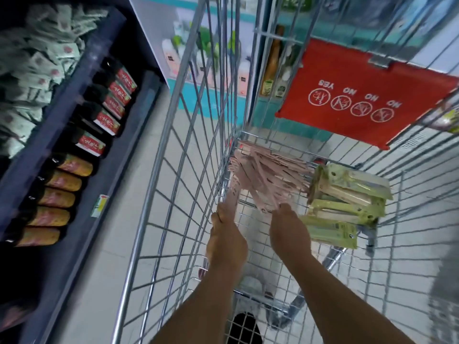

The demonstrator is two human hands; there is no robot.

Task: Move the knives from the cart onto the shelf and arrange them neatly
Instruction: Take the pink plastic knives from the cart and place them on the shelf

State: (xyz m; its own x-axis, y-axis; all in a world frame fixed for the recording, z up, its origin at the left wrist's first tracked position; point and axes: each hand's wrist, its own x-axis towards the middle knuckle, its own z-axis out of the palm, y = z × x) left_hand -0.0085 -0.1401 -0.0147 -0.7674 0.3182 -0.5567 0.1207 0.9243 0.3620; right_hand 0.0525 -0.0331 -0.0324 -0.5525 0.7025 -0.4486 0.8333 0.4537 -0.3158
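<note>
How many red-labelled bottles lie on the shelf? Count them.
5 red-labelled bottles, in one row on the left shelf, above the yellow-labelled ones. Others may be hidden.

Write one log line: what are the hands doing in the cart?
left hand: on pink packs | right hand: on same pile | green packs: untouched | cart: still loaded

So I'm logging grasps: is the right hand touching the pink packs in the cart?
Touching. The head view shows the right hand with its fingertips running into the near end of the pink packs; no gap shows.
</note>
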